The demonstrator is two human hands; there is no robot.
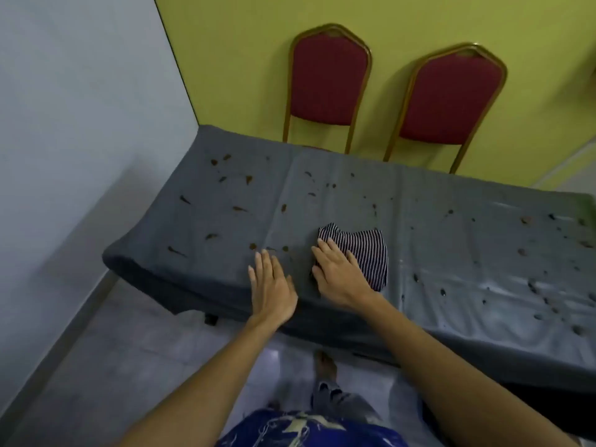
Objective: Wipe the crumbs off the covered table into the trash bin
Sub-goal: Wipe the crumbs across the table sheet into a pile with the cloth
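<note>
A long table under a grey cover (435,201) runs from the left corner to the right edge. Brown crumbs (240,209) lie scattered over its left half, and darker bits (535,287) dot the right half. A dark striped cloth (366,250) lies near the front edge at the middle. My right hand (338,274) rests flat on the cloth's left part with straight fingers. Just left of it, my left hand (271,285) lies flat on the bare cover near the front edge. No trash bin is in view.
Two red padded chairs with gold frames (329,79) (448,91) stand behind the table against a yellow wall. A grey wall closes the left side. Pale floor tiles (96,366) show below, with my foot under the table's front edge.
</note>
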